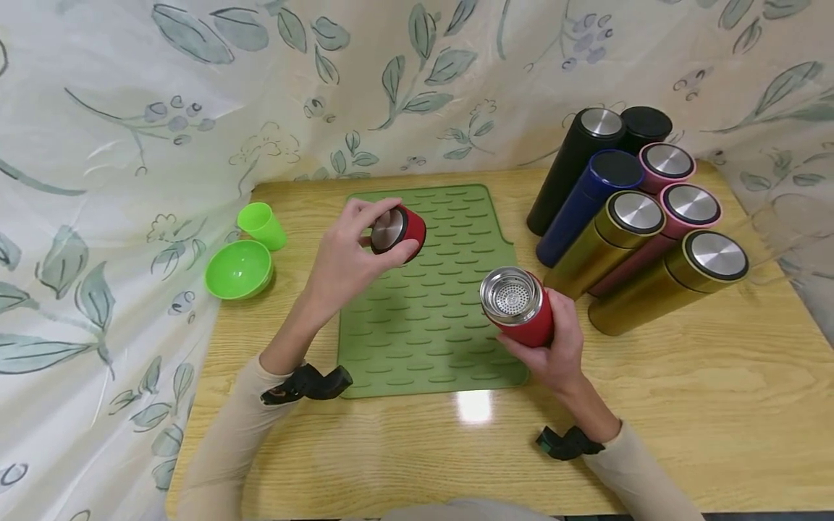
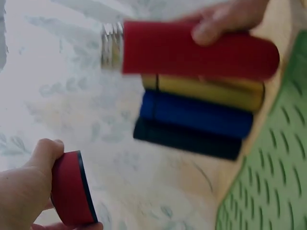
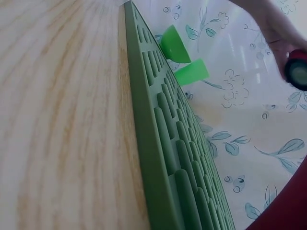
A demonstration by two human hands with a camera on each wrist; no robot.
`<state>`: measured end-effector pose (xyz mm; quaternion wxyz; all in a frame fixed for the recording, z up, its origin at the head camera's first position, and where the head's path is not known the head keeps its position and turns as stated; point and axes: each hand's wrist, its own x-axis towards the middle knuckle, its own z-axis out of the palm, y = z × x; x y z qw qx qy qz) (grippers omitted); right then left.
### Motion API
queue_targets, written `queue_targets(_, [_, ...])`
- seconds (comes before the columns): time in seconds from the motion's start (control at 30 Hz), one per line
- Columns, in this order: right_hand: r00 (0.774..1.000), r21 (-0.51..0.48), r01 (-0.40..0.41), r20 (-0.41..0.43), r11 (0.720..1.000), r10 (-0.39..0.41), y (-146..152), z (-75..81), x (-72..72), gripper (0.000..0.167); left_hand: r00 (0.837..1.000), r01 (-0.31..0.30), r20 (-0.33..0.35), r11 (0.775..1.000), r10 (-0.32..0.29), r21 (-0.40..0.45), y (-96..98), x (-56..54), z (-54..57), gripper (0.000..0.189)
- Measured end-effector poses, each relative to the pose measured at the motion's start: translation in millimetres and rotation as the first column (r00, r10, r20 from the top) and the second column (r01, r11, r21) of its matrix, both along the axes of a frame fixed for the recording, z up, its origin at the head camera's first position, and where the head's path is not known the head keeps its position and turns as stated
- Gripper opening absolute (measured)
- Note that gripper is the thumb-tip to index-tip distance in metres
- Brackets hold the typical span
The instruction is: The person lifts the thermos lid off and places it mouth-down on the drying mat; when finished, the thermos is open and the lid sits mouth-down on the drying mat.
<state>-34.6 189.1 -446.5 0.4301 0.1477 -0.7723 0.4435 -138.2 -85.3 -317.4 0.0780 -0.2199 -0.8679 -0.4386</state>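
Observation:
My left hand (image 1: 348, 253) pinches a red thermos lid (image 1: 409, 230) with a steel top, thumb and fingers at its sides, raised over the green mat (image 1: 423, 311). In the left wrist view the lid (image 2: 73, 188) shows its dark rim. My right hand (image 1: 557, 344) grips a red thermos (image 1: 529, 327) around its body above the mat's right edge. The bottle's mouth is uncovered, with a perforated steel strainer (image 1: 511, 297) inside. Seen from the left wrist, the red thermos (image 2: 192, 50) has a bare threaded steel neck (image 2: 112, 47). Lid and bottle are apart.
Several capped thermoses stand at the right: black (image 1: 567, 170), blue (image 1: 580, 210), gold (image 1: 641, 293) and pink ones (image 1: 667, 161). A clear plastic container (image 1: 788, 231) is beside them. A green bowl (image 1: 239, 270) and green cup (image 1: 262, 226) are at the left. A floral curtain hangs behind the table.

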Motion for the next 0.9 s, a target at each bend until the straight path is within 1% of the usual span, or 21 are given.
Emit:
queue_targets(0.13, [1.000,-0.041,-0.015,-0.005,0.999,0.015,1.8,-2.9,-1.1,0.083,0.997,-0.068,0.019,0.991,0.070,-0.112,-9.9,-26.1,-13.3,0.053])
queue_targets(0.23, [1.000,-0.072,-0.020,0.020,0.997,0.022,3.7,-4.1,-1.1,0.088,0.993,-0.101,0.038,0.981,0.109,-0.166,-17.6,-46.4,-25.5,0.052])
queue_targets(0.3, [0.998,-0.099,-0.029,0.048,0.995,0.034,5.2,-4.0,-0.5,0.091,0.992,-0.106,0.048,0.973,0.118,-0.203,-21.8,-57.7,-33.3,0.052])
queue_targets(0.4, [0.994,-0.145,-0.055,0.082,0.988,0.068,7.3,-3.4,0.0,0.095,0.991,-0.088,0.071,0.962,0.110,-0.260,-27.4,-72.0,-45.0,0.055])
queue_targets(0.47, [0.990,-0.173,-0.084,0.100,0.981,0.102,8.5,-1.7,-1.1,0.097,0.992,-0.077,0.071,0.951,0.103,-0.300,-31.2,-80.3,-50.8,0.057])
queue_targets(0.53, [0.987,-0.184,-0.097,0.106,0.978,0.118,9.3,-0.5,-1.9,0.098,0.994,-0.063,0.068,0.942,0.091,-0.330,-34.8,-88.4,-55.7,0.057])
queue_targets(0.7, [0.983,-0.204,-0.111,0.123,0.973,0.138,10.4,1.5,-1.3,0.098,0.996,-0.045,0.049,0.918,0.070,-0.393,-40.5,-107.2,-66.1,0.058])
queue_targets(0.8, [0.978,-0.246,-0.135,0.123,0.960,0.169,11.0,1.5,-0.5,0.099,0.996,-0.036,0.061,0.902,0.069,-0.430,-41.2,-115.7,-72.7,0.060])
queue_targets(0.9, [0.974,-0.257,-0.157,0.119,0.954,0.192,11.8,0.5,0.0,0.098,0.994,-0.034,0.082,0.896,0.078,-0.443,-40.6,-121.6,-79.9,0.063])
